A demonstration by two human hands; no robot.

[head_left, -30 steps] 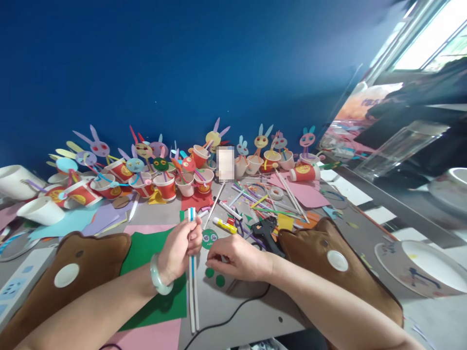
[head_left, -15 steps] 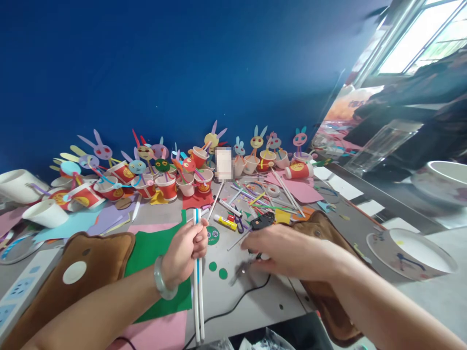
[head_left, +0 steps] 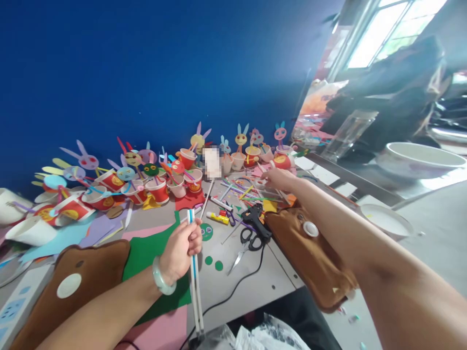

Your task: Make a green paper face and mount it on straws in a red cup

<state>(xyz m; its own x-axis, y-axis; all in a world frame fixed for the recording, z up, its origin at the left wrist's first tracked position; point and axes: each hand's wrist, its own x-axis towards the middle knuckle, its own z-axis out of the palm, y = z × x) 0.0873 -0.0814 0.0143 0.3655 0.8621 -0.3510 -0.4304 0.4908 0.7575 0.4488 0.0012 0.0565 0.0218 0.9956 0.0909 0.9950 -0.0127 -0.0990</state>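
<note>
2 sticks (head_left: pixel 194 291) gripped in L fingers (head_left: pixel 196 238), btm ends nr tabletop (head_left: pixel 215 288) edge; R fingers (head_left: pixel 270 178), can't tell.

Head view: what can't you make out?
Head view:
Right hand: whether it grips anything; its own fingers hide this.
White sticks: middle, covered by the left hand.
Power strip: one end, cut off by the left edge.
Dark shape, right: too blurred to identify.
Pixelated patch: whatever lies behind it.

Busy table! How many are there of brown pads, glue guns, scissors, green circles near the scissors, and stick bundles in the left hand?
Brown pads: 2
Black glue gun: 1
Scissors: 1
Plain green circles: 2
Green circle with eyes: 1
Stick bundle in left hand: 1
Total: 8
</note>
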